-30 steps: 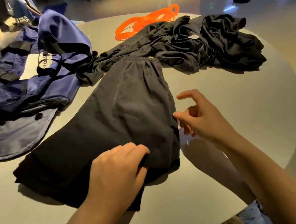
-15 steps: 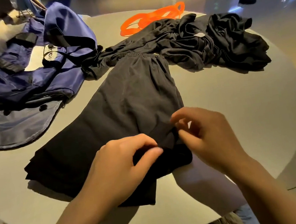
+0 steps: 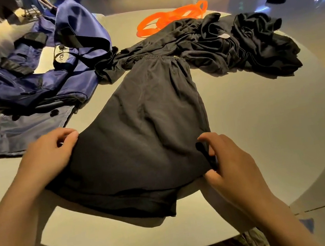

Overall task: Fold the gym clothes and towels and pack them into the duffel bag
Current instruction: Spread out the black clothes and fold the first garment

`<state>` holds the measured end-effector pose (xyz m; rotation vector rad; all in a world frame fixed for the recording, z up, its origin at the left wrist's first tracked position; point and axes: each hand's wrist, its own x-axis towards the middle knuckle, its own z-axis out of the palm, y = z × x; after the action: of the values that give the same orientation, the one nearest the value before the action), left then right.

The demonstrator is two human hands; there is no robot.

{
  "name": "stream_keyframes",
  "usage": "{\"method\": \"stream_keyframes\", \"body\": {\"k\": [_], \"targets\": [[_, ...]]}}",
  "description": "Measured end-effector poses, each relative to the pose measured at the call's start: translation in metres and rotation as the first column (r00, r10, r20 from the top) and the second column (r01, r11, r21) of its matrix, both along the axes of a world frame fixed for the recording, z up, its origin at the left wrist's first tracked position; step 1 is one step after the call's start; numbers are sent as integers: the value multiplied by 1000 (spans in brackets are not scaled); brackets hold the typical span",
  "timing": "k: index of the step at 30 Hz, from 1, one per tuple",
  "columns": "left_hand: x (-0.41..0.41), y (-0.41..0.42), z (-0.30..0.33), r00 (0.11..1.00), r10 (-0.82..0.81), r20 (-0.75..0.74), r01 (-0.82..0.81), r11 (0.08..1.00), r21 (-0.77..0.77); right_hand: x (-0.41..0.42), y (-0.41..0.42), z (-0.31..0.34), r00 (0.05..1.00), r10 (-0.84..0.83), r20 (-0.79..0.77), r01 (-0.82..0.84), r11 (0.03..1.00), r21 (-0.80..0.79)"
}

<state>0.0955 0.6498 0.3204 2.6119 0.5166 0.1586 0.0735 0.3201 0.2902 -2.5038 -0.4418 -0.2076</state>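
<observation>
1. Dark shorts (image 3: 150, 129) lie flat mid-counter (image 3: 263, 128), waistband toward 12 o'clock.
2. Left hand (image 3: 50, 154), 9 o'clock: grip pinching the hem corner.
3. Right hand (image 3: 226, 161), 4 o'clock: fingers curled, grasping the opposite edge.

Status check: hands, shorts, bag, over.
Left hand and right hand pinching black shorts at opposite edges. Shorts spread flat, unfolded. Blue duffel bag open, nothing blocking.

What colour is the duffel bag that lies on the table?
The duffel bag is dark blue with black straps, seen best in the head view.
</observation>
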Motion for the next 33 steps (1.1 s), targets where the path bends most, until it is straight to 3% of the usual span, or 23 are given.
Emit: {"method": "stream_keyframes", "body": {"k": [3, 6, 8, 11, 13, 17, 19, 21, 23, 25, 28, 31, 33], "targets": [[4, -1, 6, 999, -39, -31, 32, 982, -184, 1, 4, 4, 998, -64, 25, 64, 998, 6], [3, 1, 7, 995, -49, -84, 27, 970, -240, 5, 1, 15, 998, -60, 15, 60, 998, -11], [2, 0, 8, 998, -38, -42, 27, 970, -242, 7, -3, 26, 997, -24, 79, 28, 999, -45], [-1, -5, 12, 994, -6, 111, 25, 986, -163, 12, -10, 35, 975, 68, 209, -31, 984, -178], [-4, -8, 12, 989, -32, 143, 35, 999, -19, 17, -15, 34, 963, 136, 234, -56, 947, -317], [-13, -13, 8, 992, -99, 74, 84, 979, 184, 20, -20, 23, 983, 186, 2, -168, 893, -417], [-16, -17, 13, 983, -133, 126, 95, 958, 271, 18, -26, 20, 976, 217, -15, -204, 889, -409], [-17, -31, 17, 950, -266, 162, 195, 914, 356, 17, -31, 26, 967, 249, -60, -251, 869, -426], [-16, -48, 12, 889, -456, 43, 412, 836, 362, 17, -35, 36, 947, 286, -147, -321, 864, -387], [-16, -62, -2, 796, -582, -166, 603, 743, 289, 22, -34, 48, 941, 298, -162, -336, 890, -310], [-19, -59, -21, 742, -562, -367, 659, 713, 240, 43, -22, 63, 922, 347, -169, -370, 920, -131], [-17, -57, -10, 732, -572, -370, 668, 709, 226, 88, -1, 64, 924, 329, -193, -356, 926, -126], [-9, -68, 0, 786, -587, -192, 617, 731, 292, 123, 19, 52, 967, 229, -110, -248, 944, -217]]}}
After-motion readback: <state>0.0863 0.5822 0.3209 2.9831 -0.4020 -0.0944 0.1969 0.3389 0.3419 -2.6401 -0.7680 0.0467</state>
